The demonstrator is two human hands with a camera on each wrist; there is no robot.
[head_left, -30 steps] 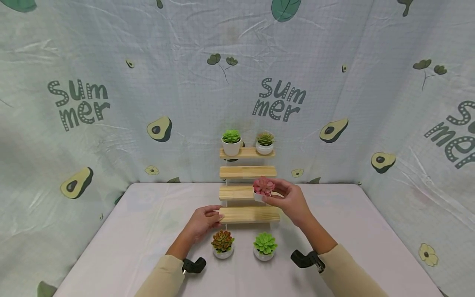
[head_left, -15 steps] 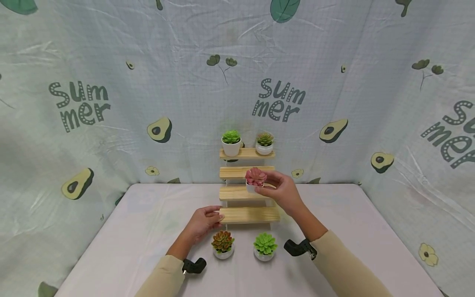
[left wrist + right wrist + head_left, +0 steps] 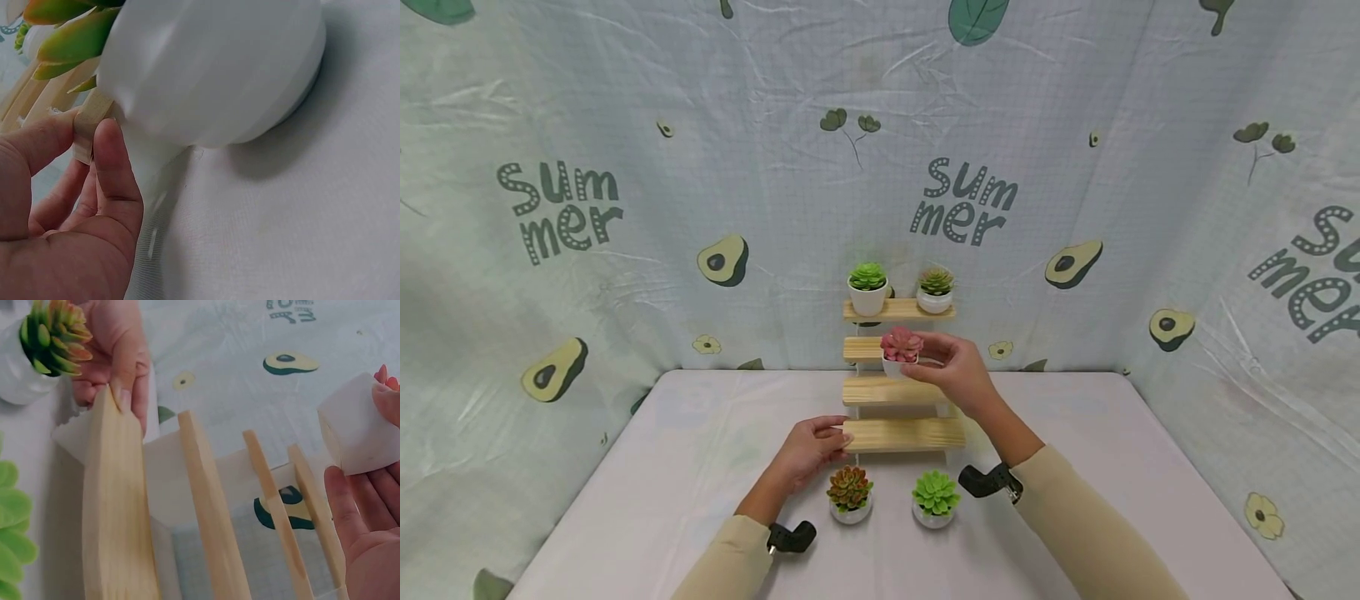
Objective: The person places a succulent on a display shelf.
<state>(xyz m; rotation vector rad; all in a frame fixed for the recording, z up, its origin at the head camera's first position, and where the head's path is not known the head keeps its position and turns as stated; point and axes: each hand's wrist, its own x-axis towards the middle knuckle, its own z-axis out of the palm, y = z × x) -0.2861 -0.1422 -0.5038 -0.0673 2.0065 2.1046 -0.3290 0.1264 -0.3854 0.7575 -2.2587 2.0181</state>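
My right hand (image 3: 953, 372) holds a pink succulent (image 3: 901, 344) in a white pot, up in front of the second shelf from the top. In the right wrist view its white pot (image 3: 359, 425) is gripped between thumb and fingers, apart from the slats. My left hand (image 3: 812, 447) pinches the left end of the lowest slat of the wooden tiered shelf (image 3: 904, 434). The left wrist view shows thumb and fingers on the slat's end (image 3: 91, 122). Just in front of that hand stands a reddish-brown succulent (image 3: 851, 489) in a white pot.
A bright green succulent (image 3: 936, 493) stands on the white table (image 3: 715, 467), right of the reddish one. On the top slat are a green succulent (image 3: 868, 287) at left and a darker reddish-green succulent (image 3: 935, 289) at right. A printed cloth (image 3: 805, 208) hangs behind the table.
My right hand has carried the pink succulent up and to the left, from before the third slat to before the second slat from the top. The left hand stays on the lowest slat.
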